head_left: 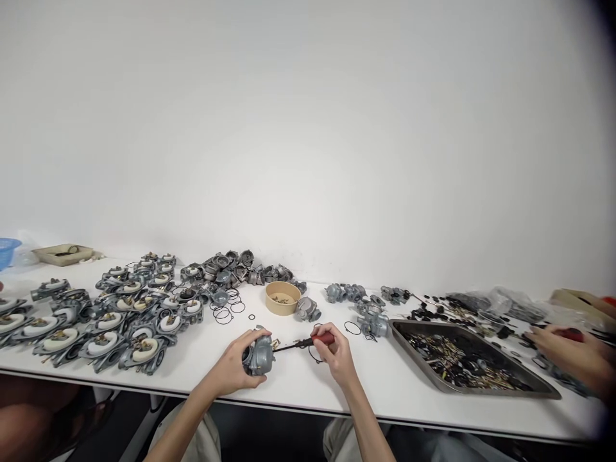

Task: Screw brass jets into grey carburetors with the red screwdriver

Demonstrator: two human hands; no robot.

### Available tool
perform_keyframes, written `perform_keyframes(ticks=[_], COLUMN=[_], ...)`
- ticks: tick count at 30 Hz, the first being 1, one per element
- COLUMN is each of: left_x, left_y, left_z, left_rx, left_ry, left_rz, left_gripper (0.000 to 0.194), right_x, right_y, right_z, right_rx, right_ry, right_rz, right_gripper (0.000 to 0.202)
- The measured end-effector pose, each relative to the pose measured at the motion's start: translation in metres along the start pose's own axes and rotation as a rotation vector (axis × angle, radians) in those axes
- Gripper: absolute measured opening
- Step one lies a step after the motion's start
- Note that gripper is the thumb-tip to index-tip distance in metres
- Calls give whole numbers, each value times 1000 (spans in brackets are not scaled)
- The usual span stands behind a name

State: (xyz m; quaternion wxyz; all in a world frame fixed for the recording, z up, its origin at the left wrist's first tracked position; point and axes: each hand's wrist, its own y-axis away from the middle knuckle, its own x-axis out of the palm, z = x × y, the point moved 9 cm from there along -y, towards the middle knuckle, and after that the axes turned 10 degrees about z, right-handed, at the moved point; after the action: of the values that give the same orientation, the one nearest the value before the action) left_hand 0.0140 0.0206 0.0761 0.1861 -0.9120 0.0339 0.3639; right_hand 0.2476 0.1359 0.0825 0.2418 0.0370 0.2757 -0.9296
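Note:
My left hand (pixel 237 364) is wrapped round a grey metal carburetor (pixel 262 357), holding it just above the front part of the table. In my right hand (pixel 337 355) is a screwdriver (pixel 323 339) with a red handle and a dark shaft. The shaft points left, and its tip meets the carburetor's right side; whether it sits in a screw is too small to tell. Behind my hands stand a round tan bowl (pixel 283 299) with small parts inside and another carburetor (pixel 308 309). A thin black rubber ring (pixel 314 354) lies partly behind my right hand.
Rows of opened carburetors with white floats (pixel 106 321) cover the left side. More bodies are heaped (pixel 231 266) by the wall. A metal tray (pixel 474 393) of small parts lies at right. Beyond it, a co-worker's hand (pixel 572 353) holds a red-handled tool. Black rings (pixel 224 316) lie mid-table.

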Motion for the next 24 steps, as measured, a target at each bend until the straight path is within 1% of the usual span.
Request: perform_keyframes(ticks=[2, 6, 10, 15, 18, 21, 24], left_x=[1, 2, 3, 1, 1, 1, 2], left_y=[-1, -2, -3, -2, -2, -1, -2], left_z=[-1, 2, 1, 1, 0, 1, 3], left_rx=[8, -19, 1, 0, 8, -6, -23], left_ry=[-1, -19, -28, -38, -33, -34, -51], left_rz=[11, 21, 25, 10, 14, 15, 8], left_gripper=[81, 82, 83, 82, 81, 81, 83], right_x=[-3, 3, -1, 3, 0, 0, -1], right_y=[0, -2, -1, -1, -2, -2, 2], right_z=[-2, -1, -2, 0, -7, -15, -15], right_rx=[30, 9, 46, -4, 34, 97, 120], right_ry=[42, -5, 38, -26, 30, 36, 28], right_rz=[-34, 21, -14, 80, 51, -4, -71], right_gripper=[31, 32, 35, 32, 31, 37, 39])
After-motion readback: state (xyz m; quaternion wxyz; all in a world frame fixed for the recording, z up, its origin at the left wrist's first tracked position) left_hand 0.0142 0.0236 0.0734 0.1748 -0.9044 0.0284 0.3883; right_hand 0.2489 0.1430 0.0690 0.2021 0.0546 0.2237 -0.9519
